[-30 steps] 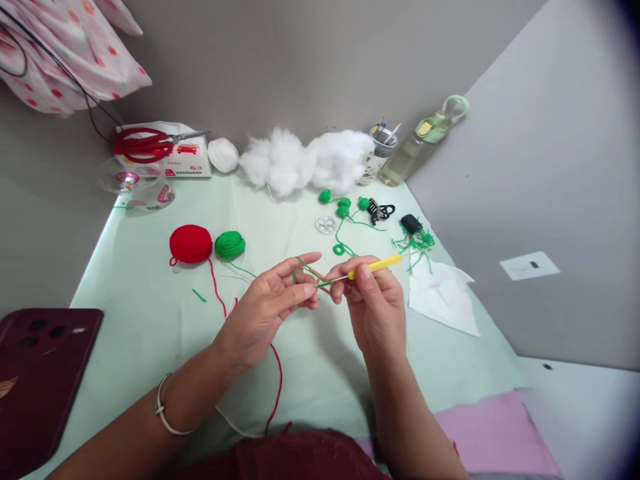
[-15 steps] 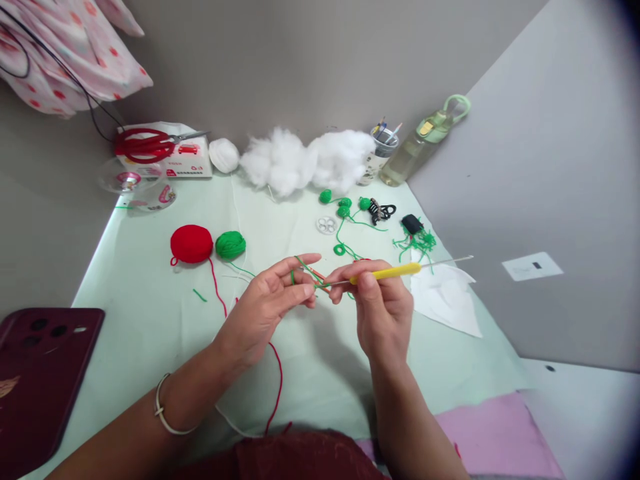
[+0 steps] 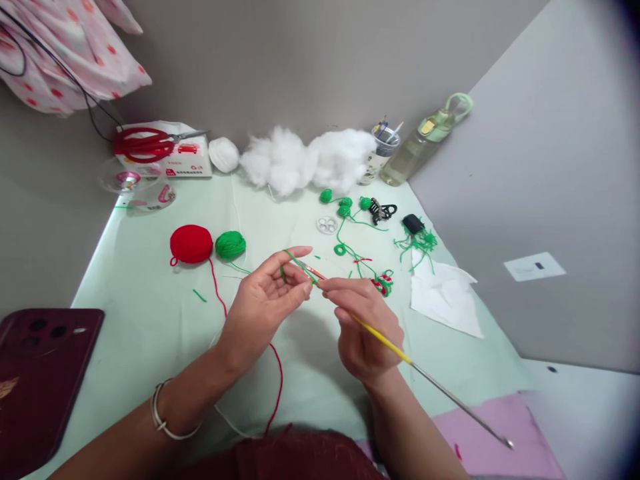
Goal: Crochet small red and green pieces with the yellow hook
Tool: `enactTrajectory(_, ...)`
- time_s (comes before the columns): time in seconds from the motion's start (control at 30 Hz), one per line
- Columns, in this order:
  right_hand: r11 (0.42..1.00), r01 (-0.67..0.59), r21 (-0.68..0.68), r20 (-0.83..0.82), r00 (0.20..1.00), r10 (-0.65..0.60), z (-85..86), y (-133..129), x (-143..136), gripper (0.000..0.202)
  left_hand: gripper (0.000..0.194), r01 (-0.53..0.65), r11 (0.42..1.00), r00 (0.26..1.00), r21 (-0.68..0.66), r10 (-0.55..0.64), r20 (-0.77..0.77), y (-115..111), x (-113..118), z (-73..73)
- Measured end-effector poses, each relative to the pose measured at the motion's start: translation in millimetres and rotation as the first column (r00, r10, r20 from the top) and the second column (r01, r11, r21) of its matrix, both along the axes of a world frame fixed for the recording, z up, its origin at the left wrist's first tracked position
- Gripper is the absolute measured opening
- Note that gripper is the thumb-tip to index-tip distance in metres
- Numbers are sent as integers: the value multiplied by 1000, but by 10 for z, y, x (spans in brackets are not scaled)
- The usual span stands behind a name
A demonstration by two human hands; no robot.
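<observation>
My left hand [image 3: 267, 293] pinches green yarn [image 3: 285, 273] between thumb and fingertip, with the strand looped over the raised index finger. My right hand [image 3: 367, 323] grips a double-ended metal crochet hook [image 3: 385, 343] by its yellow handle. Its far end slants down to the lower right, and its working tip is hidden among the fingers at the left hand's fingertips. Between the hands shows a slim orange stick [image 3: 314, 272] with a metal end; I cannot tell whether it is held or lies behind. A green yarn ball [image 3: 231, 245] and a red yarn ball [image 3: 191, 244] sit left.
White stuffing [image 3: 305, 163] lies along the back wall, beside a pen cup [image 3: 379, 157] and a bottle [image 3: 425, 143]. Small green crocheted pieces [image 3: 344, 207] and a hair claw [image 3: 383, 211] are behind my right hand. Red scissors [image 3: 145, 145] rest on a box; a phone [image 3: 45, 380] is left.
The crochet hook has swung from pointing up-right to slanting down-right as my right hand turned and shifted left. A red, white and green yarn piece has come into sight behind that hand.
</observation>
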State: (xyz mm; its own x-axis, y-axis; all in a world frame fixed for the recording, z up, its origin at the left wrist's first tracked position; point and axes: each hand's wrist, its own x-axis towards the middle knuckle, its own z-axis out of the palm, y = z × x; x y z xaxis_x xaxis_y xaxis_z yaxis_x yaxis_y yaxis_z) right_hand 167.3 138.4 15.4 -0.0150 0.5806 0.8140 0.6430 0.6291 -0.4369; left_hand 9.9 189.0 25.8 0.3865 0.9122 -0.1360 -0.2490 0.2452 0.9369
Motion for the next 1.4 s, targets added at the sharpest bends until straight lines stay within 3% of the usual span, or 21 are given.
enactTrajectory(0.27, 998, 11, 64, -59, 998, -7, -20, 15, -23, 21, 38, 29, 999, 998, -22, -28, 54, -26, 4, 0)
enactTrajectory(0.47, 998, -37, -46, -186, 982, 28, -46, -28, -7, 25, 38, 40, 999, 993, -31, -36, 112, -34, -5, -22)
enactTrajectory(0.57, 993, 110, -48, 9, 994, -110, -84, -77, -17, 28, 41, 48, 994, 984, -95, -31, 176, -57, 17, -8)
enactTrajectory(0.67, 981, 193, -11, 177, 966, -188, -100, -109, -30, 43, 45, 159, 945, 950, -287, -68, 303, -57, 33, 17)
enactTrajectory(0.73, 989, 140, -39, 72, 988, -137, -74, -101, -27, 39, 42, 238, 888, 924, -394, -82, 374, -31, 25, 29)
enactTrajectory(0.8, 993, 55, -104, -160, 985, -71, -28, -70, -14, 29, 37, 257, 867, 913, -427, -73, 402, 1, 4, 36)
enactTrajectory(0.9, 973, -142, -180, -498, 867, 34, 28, -11, 6, 23, 32, 199, 902, 931, -384, -51, 363, 19, -18, 53)
enactTrajectory(0.97, 950, -235, -206, -579, 812, 76, 41, 18, 9, 20, 32, 157, 929, 947, -335, -44, 319, 2, -7, 69)
enactTrajectory(1.2, 937, -215, -277, -539, 842, 34, 52, 13, -23, 20, 31, 94, 964, 972, -247, -36, 231, -44, 56, 67)
enactTrajectory(1.27, 955, -137, -262, -415, 910, 17, 22, -13, -41, 23, 31, 61, 969, 977, -240, -8, 215, -51, 59, 46)
enactTrajectory(1.33, 981, 6, -195, -181, 983, -42, -27, -40, -63, 29, 34, 65, 961, 973, -270, 0, 232, -63, 63, 21)
enactTrajectory(1.4, 990, 106, -89, -12, 994, -107, -65, -58, -77, 36, 35, 123, 938, 959, -323, -29, 282, -69, 65, -6)
